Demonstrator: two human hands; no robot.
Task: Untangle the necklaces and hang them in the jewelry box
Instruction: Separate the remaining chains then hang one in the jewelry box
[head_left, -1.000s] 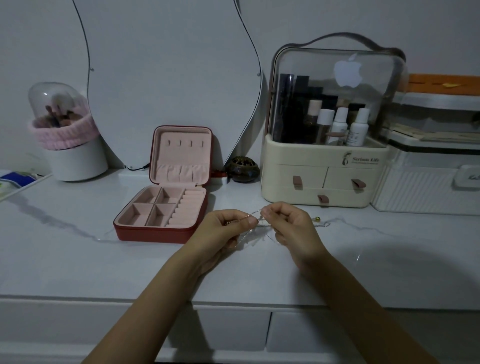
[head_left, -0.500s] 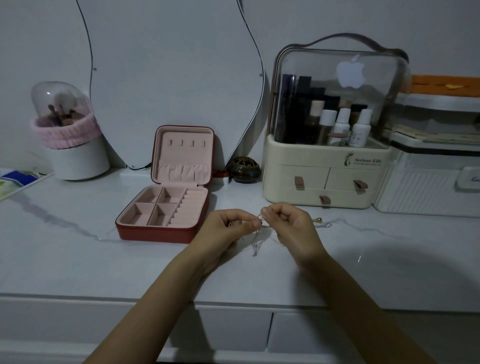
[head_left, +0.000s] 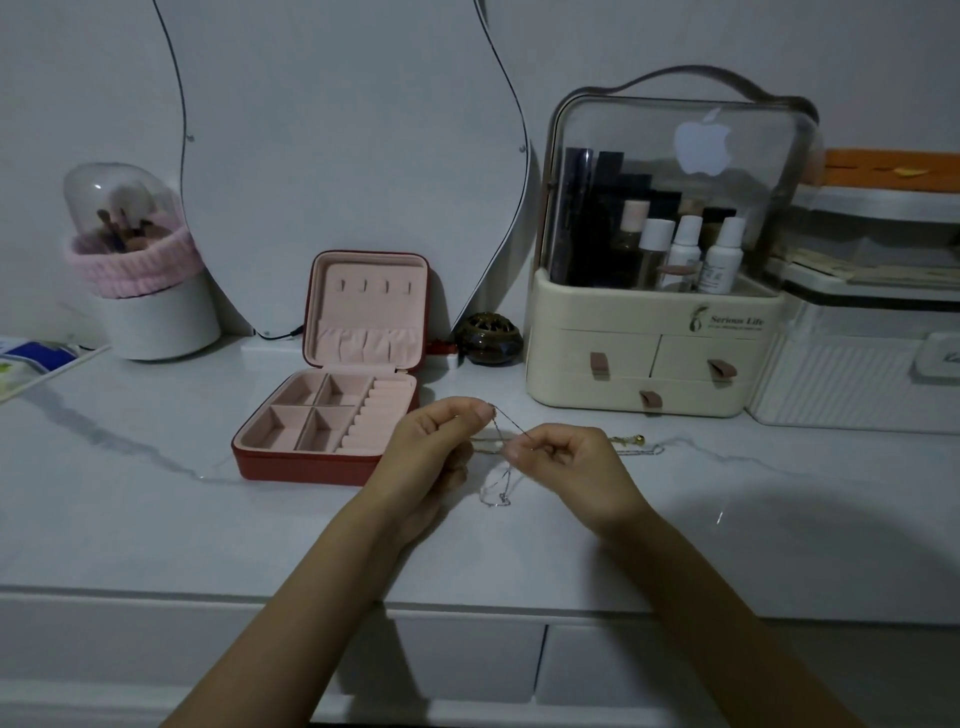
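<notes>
Head view showed us mid-untangle. Our left hand (head_left: 436, 447) pinched a thin chain at its fingertips, and our right hand (head_left: 566, 462) pinched the same strand just beside it, so a short length ran taut between the two sets of fingers. Below the fingers the necklaces (head_left: 498, 488) sagged in a loose knot down to the surface (head_left: 156, 519); another stretch, with a small gold bead (head_left: 640, 440), trailed out beyond the right fingers. To the left of the left fingers, close by, the jewelry box (head_left: 332, 415) stood open. Its lid hooks (head_left: 374, 286) held nothing and its trays looked bare. We judged the work early: the chains were not yet separated, and hanging each one remained entirely undone.
</notes>
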